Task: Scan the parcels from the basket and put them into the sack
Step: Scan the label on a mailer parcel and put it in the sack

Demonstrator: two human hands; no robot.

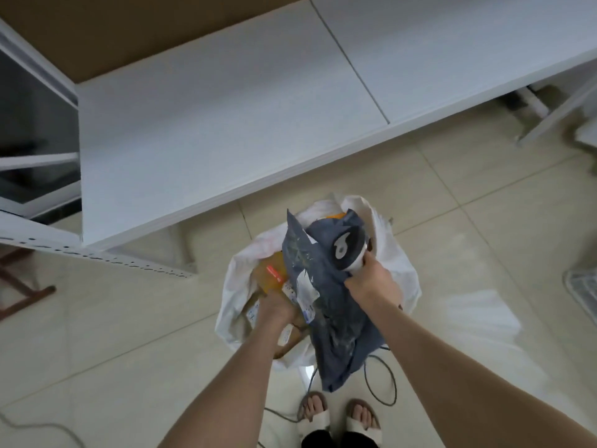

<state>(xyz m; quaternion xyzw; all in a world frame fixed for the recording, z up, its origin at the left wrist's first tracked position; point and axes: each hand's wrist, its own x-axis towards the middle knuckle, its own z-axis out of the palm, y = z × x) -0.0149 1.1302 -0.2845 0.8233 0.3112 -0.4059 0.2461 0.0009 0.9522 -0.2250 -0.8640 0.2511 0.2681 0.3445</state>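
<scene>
fingers of the right hand (371, 281) are curled round a grey parcel (329, 305) and what looks like a corded scanner (348, 250), mid-frame over the white sack (398, 263) on the floor. the left hand (276, 310) reaches inside by a yellow parcel (271, 273), its grip hidden. bagging step: next, probably, drop the grey parcel in and keep the scanner.

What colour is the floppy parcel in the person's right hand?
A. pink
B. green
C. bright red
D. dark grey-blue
D: the right hand grips a dark grey-blue parcel, which hangs over the open white sack.
</scene>
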